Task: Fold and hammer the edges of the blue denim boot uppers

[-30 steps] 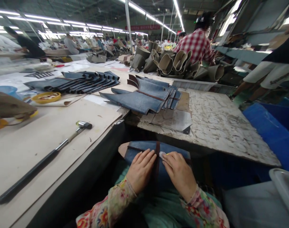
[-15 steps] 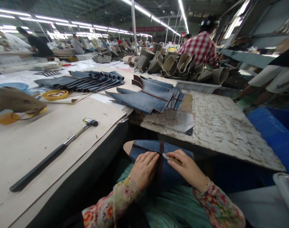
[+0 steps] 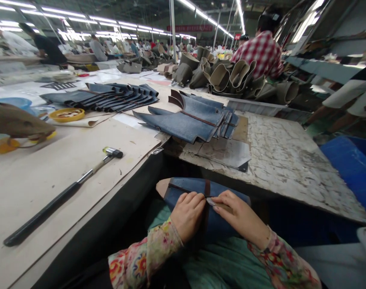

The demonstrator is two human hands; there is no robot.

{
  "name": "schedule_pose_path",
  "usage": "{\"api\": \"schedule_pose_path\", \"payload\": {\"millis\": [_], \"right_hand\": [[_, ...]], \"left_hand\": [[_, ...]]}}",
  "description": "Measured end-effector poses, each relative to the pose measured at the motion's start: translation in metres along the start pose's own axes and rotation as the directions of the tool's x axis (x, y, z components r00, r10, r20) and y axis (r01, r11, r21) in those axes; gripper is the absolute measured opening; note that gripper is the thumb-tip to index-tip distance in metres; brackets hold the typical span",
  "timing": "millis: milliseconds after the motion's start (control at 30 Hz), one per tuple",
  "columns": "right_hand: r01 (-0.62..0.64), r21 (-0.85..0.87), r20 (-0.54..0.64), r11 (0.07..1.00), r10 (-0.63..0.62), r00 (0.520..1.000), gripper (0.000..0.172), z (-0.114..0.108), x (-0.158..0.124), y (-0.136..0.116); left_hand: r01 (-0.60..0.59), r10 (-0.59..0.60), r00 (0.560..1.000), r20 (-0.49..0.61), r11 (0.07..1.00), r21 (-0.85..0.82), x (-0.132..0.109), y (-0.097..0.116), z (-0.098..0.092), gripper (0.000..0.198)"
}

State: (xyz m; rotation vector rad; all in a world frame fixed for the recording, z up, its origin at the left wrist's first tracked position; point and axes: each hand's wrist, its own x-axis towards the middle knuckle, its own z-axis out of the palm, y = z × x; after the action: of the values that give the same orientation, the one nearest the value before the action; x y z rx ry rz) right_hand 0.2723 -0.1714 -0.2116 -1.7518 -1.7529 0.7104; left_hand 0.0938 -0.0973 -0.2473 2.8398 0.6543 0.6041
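Note:
A blue leather piece (image 3: 185, 182) with dark brown strips lies over a pale, pointed form (image 3: 162, 188) on my lap. With fingers bent and pressed together, my left hand (image 3: 189, 214) grips the leather beside the crossing of the strips. My right hand (image 3: 241, 214) is closed round a small tool (image 3: 225, 208) that has a tan handle and a short, pale, flat tip. That tip touches the leather at the brown strip, close to my left fingertips. The underside of the leather is hidden.
To the left, a black-handled hammer (image 3: 65, 194) lies on the pale table (image 3: 119, 208). Blue leather pieces (image 3: 191, 120) are stacked ahead, more (image 3: 110, 98) behind. A yellow dish (image 3: 67, 114) sits left; a blue bin (image 3: 348, 172) stands right. A person in a checked shirt (image 3: 261, 54) works beyond.
The tool tip has moved up against my left fingertips at the strip. Both hands remain on the blue leather piece. The camera view has shifted slightly.

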Motion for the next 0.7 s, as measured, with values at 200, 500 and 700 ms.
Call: {"api": "schedule_pose_path", "payload": {"millis": [200, 500, 700], "right_hand": [[0.022, -0.192, -0.096, 0.981, -0.042, 0.994, 0.019, 0.008, 0.003, -0.004], [0.043, -0.378, -0.163, 0.925, -0.112, 0.980, 0.024, 0.021, 0.008, -0.001], [0.168, -0.375, -0.160, 0.912, -0.243, 0.957, 0.026, 0.013, 0.005, -0.004]], "left_hand": [[0.015, -0.014, 1.000, 0.008, 0.999, -0.042, 0.003, -0.001, 0.001, 0.025], [0.032, -0.032, 0.999, 0.018, 0.999, -0.030, 0.001, -0.002, -0.004, 0.031], [0.027, -0.025, 0.998, -0.064, 0.999, 0.034, -0.011, -0.014, -0.010, 0.030]]}}
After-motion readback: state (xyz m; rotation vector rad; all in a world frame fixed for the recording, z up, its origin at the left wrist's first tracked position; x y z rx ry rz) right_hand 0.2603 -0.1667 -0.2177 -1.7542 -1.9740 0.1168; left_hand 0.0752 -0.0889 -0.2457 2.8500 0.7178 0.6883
